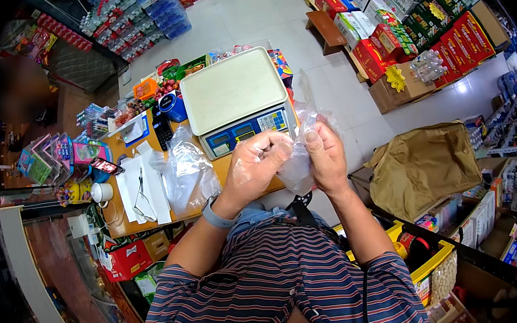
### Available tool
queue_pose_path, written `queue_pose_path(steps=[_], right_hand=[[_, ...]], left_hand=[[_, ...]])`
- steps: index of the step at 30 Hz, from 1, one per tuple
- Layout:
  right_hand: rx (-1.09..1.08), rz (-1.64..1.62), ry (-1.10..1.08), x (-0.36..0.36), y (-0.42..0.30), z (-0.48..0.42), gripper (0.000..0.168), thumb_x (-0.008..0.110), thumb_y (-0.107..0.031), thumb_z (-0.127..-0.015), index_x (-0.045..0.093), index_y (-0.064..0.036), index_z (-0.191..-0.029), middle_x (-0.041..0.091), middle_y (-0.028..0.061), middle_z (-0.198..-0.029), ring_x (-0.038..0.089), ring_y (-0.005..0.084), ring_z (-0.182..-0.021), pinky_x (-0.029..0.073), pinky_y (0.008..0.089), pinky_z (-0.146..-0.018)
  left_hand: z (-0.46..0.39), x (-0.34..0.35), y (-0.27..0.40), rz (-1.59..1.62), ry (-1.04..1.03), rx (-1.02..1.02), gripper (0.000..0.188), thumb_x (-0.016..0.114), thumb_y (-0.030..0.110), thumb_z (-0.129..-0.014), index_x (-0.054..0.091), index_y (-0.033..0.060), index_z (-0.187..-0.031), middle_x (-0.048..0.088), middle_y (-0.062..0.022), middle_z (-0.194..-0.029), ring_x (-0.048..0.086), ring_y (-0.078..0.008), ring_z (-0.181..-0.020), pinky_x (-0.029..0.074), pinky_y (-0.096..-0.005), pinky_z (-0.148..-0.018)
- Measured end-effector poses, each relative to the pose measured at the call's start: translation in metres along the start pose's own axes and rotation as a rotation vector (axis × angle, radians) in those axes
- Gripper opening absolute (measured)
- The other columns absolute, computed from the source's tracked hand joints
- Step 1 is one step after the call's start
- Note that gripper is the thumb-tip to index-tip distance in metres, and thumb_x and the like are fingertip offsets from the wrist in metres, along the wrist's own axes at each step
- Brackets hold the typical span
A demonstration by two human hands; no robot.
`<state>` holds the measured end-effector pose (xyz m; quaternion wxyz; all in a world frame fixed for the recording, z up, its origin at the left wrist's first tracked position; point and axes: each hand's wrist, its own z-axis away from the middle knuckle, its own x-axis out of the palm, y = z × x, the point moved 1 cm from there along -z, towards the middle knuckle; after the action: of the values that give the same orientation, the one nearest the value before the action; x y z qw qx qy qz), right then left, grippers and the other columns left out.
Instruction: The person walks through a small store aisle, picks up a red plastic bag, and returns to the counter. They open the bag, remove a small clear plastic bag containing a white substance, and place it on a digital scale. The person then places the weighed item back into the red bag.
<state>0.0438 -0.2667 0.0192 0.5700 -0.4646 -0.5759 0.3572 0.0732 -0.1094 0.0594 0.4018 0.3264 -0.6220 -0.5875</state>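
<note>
A thin clear plastic bag [296, 174] hangs between my two hands, just in front of the scale. My left hand [255, 164], with a grey watch band [219, 215] on the wrist, pinches its left side between thumb and curled fingers. On the other side my right hand [328, 161] grips the bunched film, its thumb pressed on top. Some of the film rises above and behind the right hand. Right beyond my hands stands a digital price scale [234, 90] with a pale, bare pan and a blue keypad panel [248, 129].
On the wooden table [219, 165] lie more clear plastic bags [189, 173], eyeglasses [142, 197] on white paper and a black handset [162, 129]. A white mug [102, 192] stands at the left. A brown cloth cover [422, 168] and shelf bins are to my right; drink cartons [383, 39] stack beyond.
</note>
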Motion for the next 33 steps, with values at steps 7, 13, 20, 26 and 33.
queue_pose_path(steps=[7,13,20,26,33], right_hand=[[-0.078,0.115,-0.036,-0.004,-0.007,0.000,0.023,0.051,-0.026,-0.100,0.057,-0.004,-0.096,0.056,-0.0035,-0.083,0.048,0.0041,-0.077,0.043,0.0219,-0.068],[-0.024,0.051,-0.002,-0.004,-0.008,-0.002,0.022,0.051,-0.024,-0.100,0.058,-0.004,-0.098,0.057,-0.0038,-0.083,0.048,0.0033,-0.076,0.042,0.0207,-0.068],[0.099,-0.055,-0.006,-0.015,-0.007,-0.006,0.028,0.049,-0.028,-0.101,0.060,-0.003,-0.102,0.057,-0.0022,-0.085,0.049,0.0043,-0.073,0.042,0.0200,-0.066],[0.491,-0.176,-0.387,-0.048,0.008,-0.006,0.039,0.049,-0.035,-0.099,0.055,-0.002,-0.119,0.060,0.0037,-0.101,0.052,0.0063,-0.066,0.044,0.0201,-0.060],[0.682,0.013,-0.387,-0.028,0.025,0.001,0.060,0.057,-0.031,-0.095,0.033,-0.004,-0.142,0.059,0.0063,-0.118,0.054,0.0072,-0.064,0.044,0.0207,-0.057]], left_hand=[[0.002,0.001,0.013,-0.133,-0.031,-0.037,0.018,0.062,0.014,-0.093,0.065,-0.0023,-0.099,0.063,-0.0006,-0.080,0.054,-0.0033,-0.068,0.045,-0.0199,-0.061],[0.002,0.006,0.014,-0.048,-0.024,-0.044,0.016,0.061,0.014,-0.093,0.064,-0.0022,-0.091,0.062,-0.0010,-0.077,0.053,-0.0035,-0.067,0.044,-0.0205,-0.059],[-0.001,0.000,0.012,-0.275,-0.056,-0.027,0.015,0.058,0.015,-0.095,0.062,0.0003,-0.095,0.060,0.0002,-0.080,0.053,-0.0047,-0.072,0.044,-0.0208,-0.066],[-0.001,-0.018,0.006,-0.090,0.033,0.092,0.014,0.057,0.015,-0.096,0.059,0.0007,-0.097,0.058,0.0010,-0.082,0.050,-0.0053,-0.076,0.043,-0.0219,-0.070],[-0.001,-0.035,-0.006,0.101,0.021,-0.012,0.013,0.055,0.014,-0.097,0.054,0.0025,-0.102,0.059,0.0003,-0.082,0.052,-0.0039,-0.071,0.043,-0.0207,-0.067]])
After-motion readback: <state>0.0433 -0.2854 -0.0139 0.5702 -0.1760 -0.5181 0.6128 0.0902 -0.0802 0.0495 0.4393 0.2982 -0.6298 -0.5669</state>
